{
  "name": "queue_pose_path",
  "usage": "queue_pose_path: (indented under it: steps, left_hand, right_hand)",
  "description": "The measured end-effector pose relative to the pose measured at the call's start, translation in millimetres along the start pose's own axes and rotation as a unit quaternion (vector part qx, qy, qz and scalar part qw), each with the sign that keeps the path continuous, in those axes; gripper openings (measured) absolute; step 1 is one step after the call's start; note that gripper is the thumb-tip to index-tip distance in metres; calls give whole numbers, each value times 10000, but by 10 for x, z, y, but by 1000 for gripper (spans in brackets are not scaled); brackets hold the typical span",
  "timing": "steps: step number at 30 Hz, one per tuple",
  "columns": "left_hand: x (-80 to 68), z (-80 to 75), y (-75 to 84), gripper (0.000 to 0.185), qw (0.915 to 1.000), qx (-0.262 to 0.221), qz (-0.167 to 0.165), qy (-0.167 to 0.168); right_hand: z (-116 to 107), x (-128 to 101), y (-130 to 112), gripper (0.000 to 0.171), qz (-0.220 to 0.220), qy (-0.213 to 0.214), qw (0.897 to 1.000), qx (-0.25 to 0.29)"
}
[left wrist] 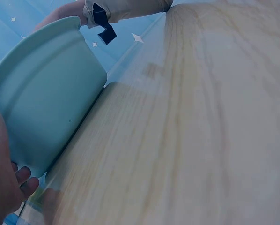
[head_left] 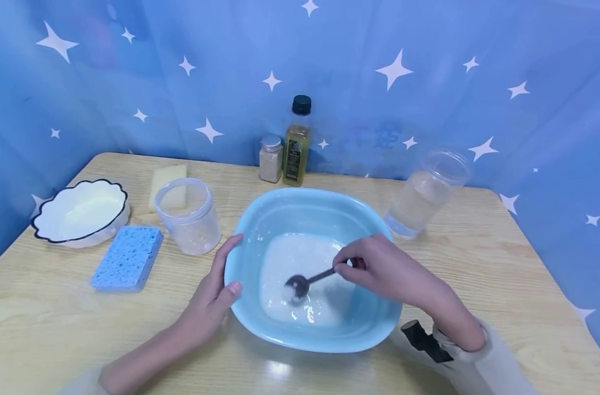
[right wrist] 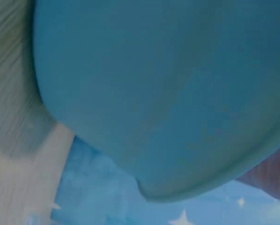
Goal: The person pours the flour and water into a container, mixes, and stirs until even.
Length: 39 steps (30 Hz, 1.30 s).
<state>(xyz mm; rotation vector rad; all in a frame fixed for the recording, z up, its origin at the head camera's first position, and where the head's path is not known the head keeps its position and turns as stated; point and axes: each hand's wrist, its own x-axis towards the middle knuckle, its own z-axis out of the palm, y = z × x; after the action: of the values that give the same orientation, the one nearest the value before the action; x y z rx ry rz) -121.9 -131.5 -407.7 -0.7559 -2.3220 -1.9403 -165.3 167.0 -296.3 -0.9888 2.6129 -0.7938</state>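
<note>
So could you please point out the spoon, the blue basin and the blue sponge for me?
spoon (head_left: pixel 298 285), head view, on its dark bowl in the white mixture.
blue basin (head_left: pixel 240 241), head view, on its left wall.
blue sponge (head_left: pixel 128 257), head view, on its top face.

Quick count of what's on the table: one blue basin (head_left: pixel 369 329), one spoon (head_left: pixel 304 282), two clear plastic jars (head_left: pixel 188 216) (head_left: pixel 423 195), two sponges, blue (head_left: pixel 128 257) and yellow (head_left: pixel 167 178), one white scalloped bowl (head_left: pixel 79 213), one oil bottle (head_left: pixel 297 142), one small shaker (head_left: pixel 271 159). Two hands (head_left: pixel 208 293) (head_left: pixel 383 269) too.
</note>
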Motion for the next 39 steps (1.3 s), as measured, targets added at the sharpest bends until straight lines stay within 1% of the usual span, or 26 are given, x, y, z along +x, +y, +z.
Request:
queue_pose_path:
  steps: [3, 5, 7, 10, 14, 19, 25, 27, 30, 33, 36, 39]
  left_hand:
    - [-5, -1, -11, 63, 10000, -17, 5, -4]
    - [-4, -1, -11, 63, 10000, -23, -16, -25]
    - [-1, -3, -16, 63, 10000, -3, 16, -8]
    - [0, -7, -15, 63, 10000, 8, 25, 21]
    - [-3, -14, -4, 63, 10000, -35, -35, 10]
    - [-12, -13, 2, 63, 10000, -72, -49, -7]
    - [4, 2, 19, 64, 10000, -62, -47, -40]
    - [7, 4, 18, 64, 10000, -58, -42, -52]
    - [11, 4, 20, 63, 10000, -56, -38, -54]
    - [6, -1, 20, 63, 10000, -28, -47, -32]
    - [1, -5, 19, 63, 10000, -23, -54, -31]
    - [1, -5, 11, 63, 10000, -17, -74, -42]
  right_hand:
    - [-59, -12, 31, 13, 357, 284, 9983, -353]
    - [-135, -62, 52, 14, 563, 313, 9964, -546]
    - [-203, -113, 68, 14, 613, 216, 9962, -578]
    - [-252, -149, 72, 14, 502, -72, 9978, -415]
    - [-194, -104, 48, 15, 228, -327, 9992, -77]
    - [-97, -39, 9, 16, 104, -304, 9995, 73]
    - [-145, -134, -14, 20, -150, -459, 9988, 87]
    - [-185, -174, -9, 22, -158, -359, 9992, -80]
    - [-245, -214, 20, 23, 69, -93, 9992, -381]
    - [-270, -203, 51, 21, 318, 172, 9971, -671]
    - [-269, -173, 66, 19, 409, 399, 9950, -820]
    - [-274, -171, 70, 18, 388, 583, 9935, -898]
